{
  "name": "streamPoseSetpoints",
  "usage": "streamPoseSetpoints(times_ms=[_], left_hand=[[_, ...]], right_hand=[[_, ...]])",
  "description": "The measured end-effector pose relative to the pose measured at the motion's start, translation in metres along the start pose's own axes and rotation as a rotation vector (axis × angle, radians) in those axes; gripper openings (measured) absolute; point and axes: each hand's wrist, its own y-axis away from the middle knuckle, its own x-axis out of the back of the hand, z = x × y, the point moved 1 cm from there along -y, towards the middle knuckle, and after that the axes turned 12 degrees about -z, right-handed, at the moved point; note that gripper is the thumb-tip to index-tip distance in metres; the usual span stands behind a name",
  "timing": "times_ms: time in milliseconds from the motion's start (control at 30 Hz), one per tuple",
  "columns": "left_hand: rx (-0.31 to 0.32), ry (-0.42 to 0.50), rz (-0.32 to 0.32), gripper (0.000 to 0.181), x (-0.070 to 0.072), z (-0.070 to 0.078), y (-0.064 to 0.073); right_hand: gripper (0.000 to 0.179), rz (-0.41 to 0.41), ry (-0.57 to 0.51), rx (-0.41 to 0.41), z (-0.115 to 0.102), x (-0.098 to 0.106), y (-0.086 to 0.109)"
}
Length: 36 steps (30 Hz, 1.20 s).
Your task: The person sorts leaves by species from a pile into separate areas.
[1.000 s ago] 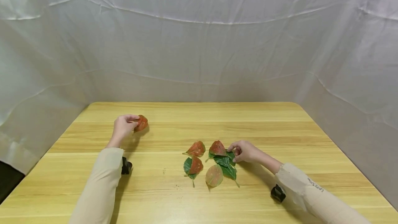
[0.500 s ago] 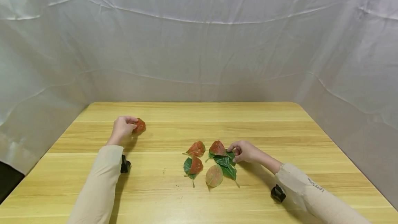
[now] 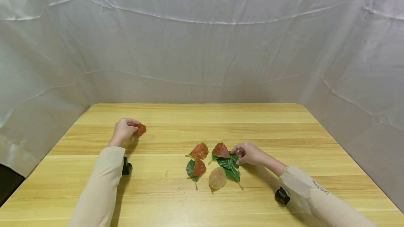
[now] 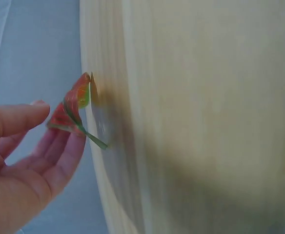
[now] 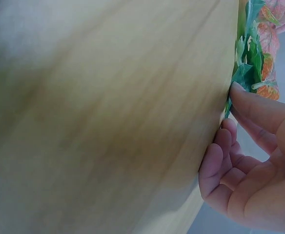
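Note:
At the far left of the table, my left hand [image 3: 125,129] pinches a red artificial leaf [image 3: 141,129] between thumb and fingers. In the left wrist view this leaf [image 4: 73,109] looks folded, its green stem pointing toward the tabletop. My right hand [image 3: 249,152] is at the right side of a loose group of leaves, thumb and index finger pinching the edge of a dark green leaf [image 3: 235,158]. Beside it lie a red leaf [image 3: 221,150] and more green leaves [image 3: 231,173]. The right wrist view shows the thumb against the green leaf [image 5: 243,75]; the fingertip behind is partly hidden.
Left of the green leaves lie a red leaf [image 3: 200,150] and a red leaf overlapping a green one [image 3: 198,167]. A paler pinkish leaf [image 3: 217,178] is nearest the front. Grey-white cloth [image 3: 202,52] surrounds the wooden table [image 3: 176,118].
My left hand has lowered slightly toward the tabletop, and its red leaf has shifted a little left and down, showing less of its face. The right hand and the grouped leaves stay put.

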Motion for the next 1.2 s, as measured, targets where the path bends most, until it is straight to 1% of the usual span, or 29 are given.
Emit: streamPoseSetpoints(times_ms=[200, 300, 433, 500, 567, 733, 900, 1067, 1200], left_hand=[[0.053, -0.038, 0.071, 0.024, 0.002, 0.001, 0.005], [0.070, -0.021, 0.095, 0.026, 0.002, 0.003, 0.008], [0.063, -0.016, 0.143, 0.027, 0.002, 0.006, 0.009], [0.049, -0.026, 0.171, 0.027, 0.001, 0.009, 0.009], [0.034, -0.030, 0.183, 0.027, 0.001, 0.011, 0.010], [-0.007, -0.011, 0.188, 0.024, -0.003, 0.016, 0.011], [-0.057, -0.024, 0.204, 0.023, -0.006, 0.019, 0.012], [-0.094, -0.030, 0.180, 0.022, -0.010, 0.024, 0.013], [-0.102, 0.025, 0.145, 0.021, -0.015, 0.031, 0.014]], right_hand=[[0.029, -0.002, -0.003, 0.003, 0.001, -0.001, -0.001], [0.029, -0.003, -0.007, 0.005, 0.002, -0.001, -0.001], [0.029, -0.004, -0.010, 0.006, 0.002, -0.001, -0.001], [0.029, -0.004, -0.010, 0.006, 0.002, -0.001, -0.001], [0.029, -0.005, -0.010, 0.009, 0.002, -0.001, -0.001], [0.029, -0.004, -0.008, 0.011, 0.002, -0.001, -0.001], [0.030, -0.003, -0.001, 0.005, 0.003, -0.001, -0.002], [0.030, 0.000, 0.005, -0.015, 0.002, -0.001, -0.002], [0.030, 0.002, 0.005, -0.018, 0.001, -0.001, -0.002]])
